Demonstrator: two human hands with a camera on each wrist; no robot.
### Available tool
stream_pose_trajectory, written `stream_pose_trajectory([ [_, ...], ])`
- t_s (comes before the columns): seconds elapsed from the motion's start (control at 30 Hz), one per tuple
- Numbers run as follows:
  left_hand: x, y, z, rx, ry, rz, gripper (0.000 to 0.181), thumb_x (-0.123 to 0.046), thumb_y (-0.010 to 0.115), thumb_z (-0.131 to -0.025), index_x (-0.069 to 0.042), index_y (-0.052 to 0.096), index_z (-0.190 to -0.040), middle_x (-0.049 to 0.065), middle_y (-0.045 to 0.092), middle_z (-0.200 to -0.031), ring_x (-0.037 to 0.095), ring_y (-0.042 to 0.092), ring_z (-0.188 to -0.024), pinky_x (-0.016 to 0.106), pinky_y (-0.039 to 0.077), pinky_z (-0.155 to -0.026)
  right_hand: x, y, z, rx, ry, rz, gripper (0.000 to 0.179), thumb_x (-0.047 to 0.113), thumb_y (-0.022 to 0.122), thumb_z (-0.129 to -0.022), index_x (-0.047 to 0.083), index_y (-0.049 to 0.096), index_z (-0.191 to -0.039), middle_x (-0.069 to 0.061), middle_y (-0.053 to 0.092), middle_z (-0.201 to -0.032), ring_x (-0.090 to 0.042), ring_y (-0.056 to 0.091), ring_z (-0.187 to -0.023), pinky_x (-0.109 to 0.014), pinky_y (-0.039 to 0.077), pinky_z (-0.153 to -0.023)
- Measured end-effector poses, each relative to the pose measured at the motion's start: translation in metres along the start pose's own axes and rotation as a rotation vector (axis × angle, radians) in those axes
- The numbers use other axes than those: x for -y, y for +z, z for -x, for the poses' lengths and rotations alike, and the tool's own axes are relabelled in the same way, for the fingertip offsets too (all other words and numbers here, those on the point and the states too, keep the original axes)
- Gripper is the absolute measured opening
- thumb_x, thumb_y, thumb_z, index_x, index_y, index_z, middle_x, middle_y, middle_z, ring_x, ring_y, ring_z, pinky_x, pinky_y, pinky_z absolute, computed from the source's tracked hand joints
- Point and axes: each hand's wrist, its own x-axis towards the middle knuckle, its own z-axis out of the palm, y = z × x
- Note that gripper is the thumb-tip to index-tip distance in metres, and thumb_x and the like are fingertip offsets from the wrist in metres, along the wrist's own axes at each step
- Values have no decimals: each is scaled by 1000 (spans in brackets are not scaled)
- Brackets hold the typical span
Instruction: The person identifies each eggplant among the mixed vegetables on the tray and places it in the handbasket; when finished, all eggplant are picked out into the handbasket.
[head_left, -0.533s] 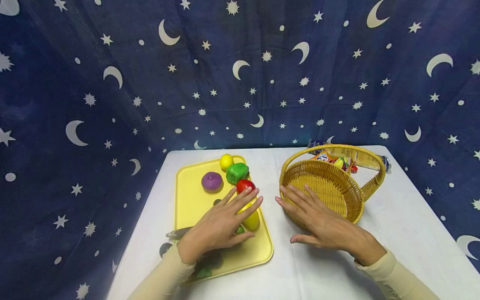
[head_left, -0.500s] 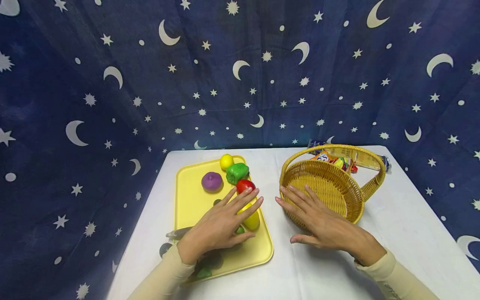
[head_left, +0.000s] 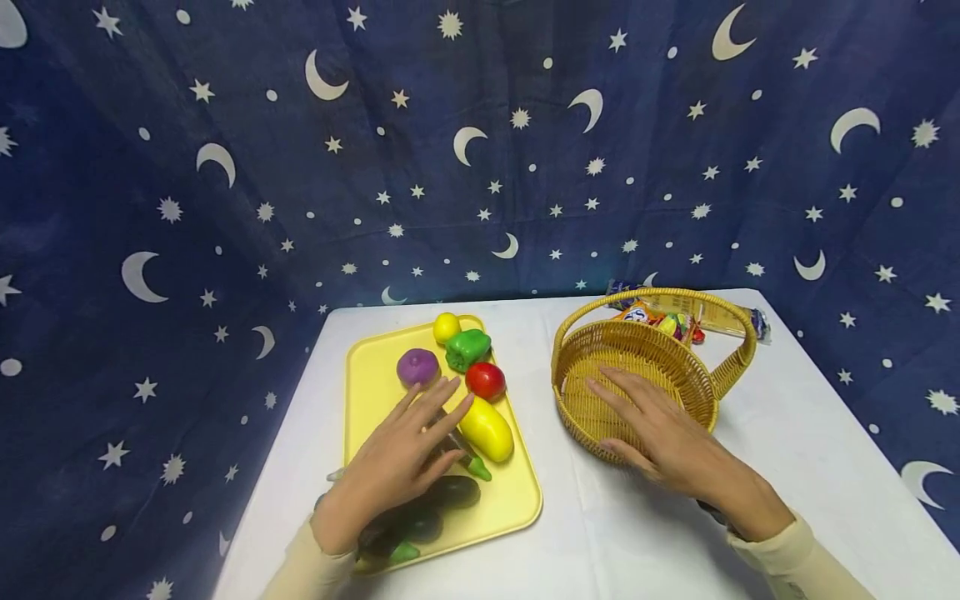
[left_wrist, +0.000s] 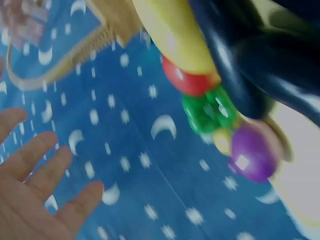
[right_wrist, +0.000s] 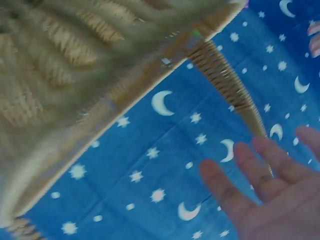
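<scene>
Your left hand (head_left: 392, 460) has drawn back toward the tray's left side over the last half second, leaving the red tomato (head_left: 485, 381) and yellow oblong fruit (head_left: 487, 429) fully in sight. Your right hand (head_left: 667, 432) has shifted farther over the basket (head_left: 581, 393). Both sets of fingers are apart and hold nothing, so you seem to be carrying nothing across at this moment; you appear clear of contact on both sides.

The yellow tray (head_left: 367, 392) holds the lemon (head_left: 446, 328), green pepper (head_left: 467, 349), tomato, purple round vegetable (head_left: 417, 367) and yellow fruit. It also holds a long eggplant (head_left: 463, 452) and other dark vegetables (head_left: 456, 492), some partly hidden beneath your left hand and wrist. In the basket you see woven floor around your right hand, which covers part of it; the snack packets (head_left: 637, 312) lie behind the basket, on the table (head_left: 555, 550).
</scene>
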Motion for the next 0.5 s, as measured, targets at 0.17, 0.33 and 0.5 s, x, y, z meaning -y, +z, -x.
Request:
stream_pose_trajectory([
  [0.17, 4, -5, 69, -243, -376, 29, 70, -17, 83, -88, -20, 58, -154, 7, 68, -146, 30, 68, -128, 45, 52, -107, -10, -1, 21, -122, 117, 24, 80, 17, 82, -88, 14, 49, -160, -13, 57, -155, -33, 61, -135, -53, 49, -106],
  [0.33, -5, -1, 131, -285, -1037, 168, 51, -7, 69, -98, -14, 63, -148, 17, 68, -136, 41, 69, -118, 53, 60, -92, -15, -5, 44, -217, 238, 25, 74, 6, 81, -85, 13, 56, -155, -10, 63, -148, -28, 65, -122, -47, 53, -92],
  [0.5, -6, 13, 160, -207, -1498, 406, 65, -10, 50, -101, -6, 35, -164, 36, 47, -148, 60, 56, -128, 55, 64, -84, -18, -9, 59, -317, 345, 12, 64, 0, 76, -88, 13, 61, -149, -9, 67, -139, -18, 62, -108, -34, 55, -75],
])
